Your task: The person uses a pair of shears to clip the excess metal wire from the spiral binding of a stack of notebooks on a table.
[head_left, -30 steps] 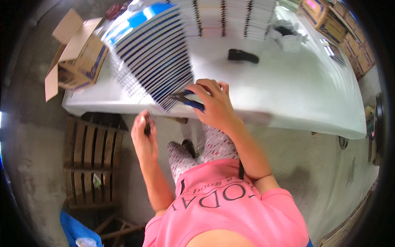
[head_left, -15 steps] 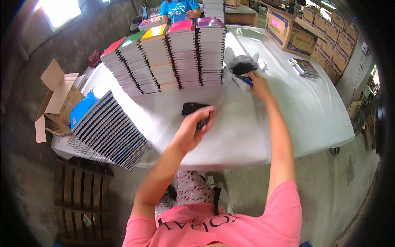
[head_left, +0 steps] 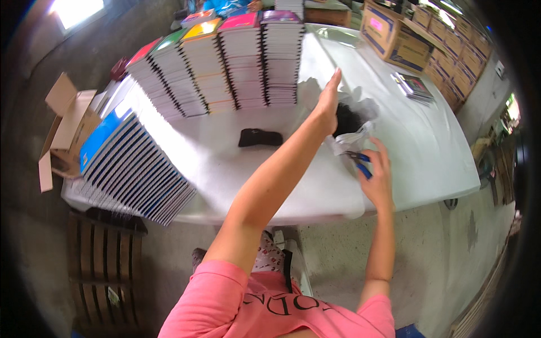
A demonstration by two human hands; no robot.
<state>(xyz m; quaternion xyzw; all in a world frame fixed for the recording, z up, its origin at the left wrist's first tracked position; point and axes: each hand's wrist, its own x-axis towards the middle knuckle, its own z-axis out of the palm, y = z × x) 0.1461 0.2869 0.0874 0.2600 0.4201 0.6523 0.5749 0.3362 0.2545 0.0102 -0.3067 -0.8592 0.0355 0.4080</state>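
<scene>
My left hand [head_left: 328,107] reaches across to the clear plastic bag [head_left: 369,107], its fingers stretched out and seen nearly edge-on. Black contents [head_left: 347,119] fill the bag's mouth right beside that hand; their kind is not clear. At the bag's near side, my right hand [head_left: 378,174] holds a pair of pliers [head_left: 363,164] with blue handles, jaws toward the bag. A flat black item [head_left: 259,137], perhaps cloth, lies on the white-covered table [head_left: 225,174] left of my left forearm.
Tall stacks of spiral notebooks [head_left: 239,67] stand along the far side. A leaning stack of blue-covered notebooks [head_left: 138,169] sits at the left, near an opened carton [head_left: 73,129]. Far right are a few booklets [head_left: 414,89] and a large carton [head_left: 394,36]. Another person [head_left: 228,7] is beyond the stacks.
My left hand has swung right and forward to the bag, and the dark thing in it no longer shows. The bag has come nearer; my right hand has drawn back with the pliers.
</scene>
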